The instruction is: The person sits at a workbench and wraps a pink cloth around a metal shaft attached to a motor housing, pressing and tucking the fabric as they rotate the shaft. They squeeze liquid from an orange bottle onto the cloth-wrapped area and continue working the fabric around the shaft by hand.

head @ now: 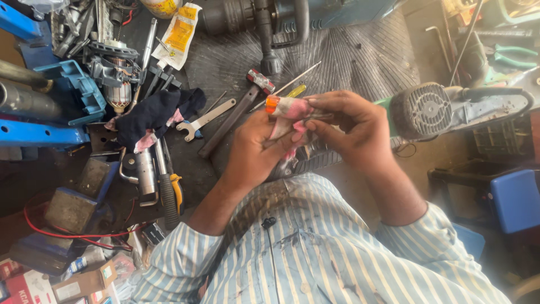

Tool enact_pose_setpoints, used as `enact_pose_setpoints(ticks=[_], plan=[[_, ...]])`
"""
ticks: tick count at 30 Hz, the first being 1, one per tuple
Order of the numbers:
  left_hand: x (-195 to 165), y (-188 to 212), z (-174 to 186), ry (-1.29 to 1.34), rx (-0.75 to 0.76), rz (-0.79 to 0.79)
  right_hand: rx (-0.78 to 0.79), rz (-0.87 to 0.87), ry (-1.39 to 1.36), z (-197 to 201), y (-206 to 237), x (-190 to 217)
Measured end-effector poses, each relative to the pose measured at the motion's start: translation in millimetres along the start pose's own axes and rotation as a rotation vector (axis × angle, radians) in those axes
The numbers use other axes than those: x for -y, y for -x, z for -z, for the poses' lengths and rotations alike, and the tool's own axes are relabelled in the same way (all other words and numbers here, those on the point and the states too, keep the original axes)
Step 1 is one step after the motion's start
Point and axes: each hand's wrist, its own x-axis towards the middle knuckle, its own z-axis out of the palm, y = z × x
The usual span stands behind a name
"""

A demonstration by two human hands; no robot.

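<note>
My left hand and my right hand meet in the middle of the view, above a dark ribbed mat. Both are closed around a pink and white rag, with an orange-handled tool sticking out of the rag at its upper left. What the rag covers is hidden by my fingers. A green and grey power tool lies just to the right of my right hand.
On the left lie a hammer, a flat spanner, a dark cloth, a motor armature, a screwdriver, blue metal parts and red wire. A large grey drill lies at the top. Blue boxes stand at right.
</note>
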Motion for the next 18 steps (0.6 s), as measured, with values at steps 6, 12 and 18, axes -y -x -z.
enact_pose_setpoints(ticks=[6,12,18], plan=[[-13,-22,-34,-0.052,-0.189,0.245,-0.203,0.289,0.409,-2,-11,-15],[12,-38,-52,0.285,-0.181,0.244,-0.189,0.247,0.381,22,-18,-42],[32,-48,-60,0.347,-0.091,0.454,-0.069,0.016,-0.172,39,-12,-72]])
